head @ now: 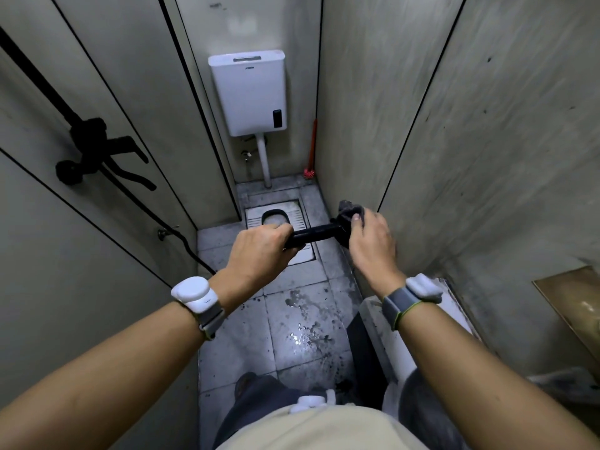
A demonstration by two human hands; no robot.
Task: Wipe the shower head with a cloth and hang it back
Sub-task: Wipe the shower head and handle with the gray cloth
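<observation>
A black shower head (316, 233) is held level in front of me, its handle pointing left. My left hand (259, 251) is closed around the handle end. My right hand (370, 241) presses a dark grey cloth (349, 209) over the head end, which is mostly hidden under the cloth and my fingers. A black hose (181, 241) trails down along the left wall. The black wall bracket and mixer (94, 147) sit on the left wall, well left of and above my hands.
The stall is narrow, with grey walls close on both sides. A white cistern (250, 92) hangs on the far wall above a squat toilet pan (276, 219). A red toilet brush (311, 151) leans in the far right corner. The floor tiles (302, 319) are wet.
</observation>
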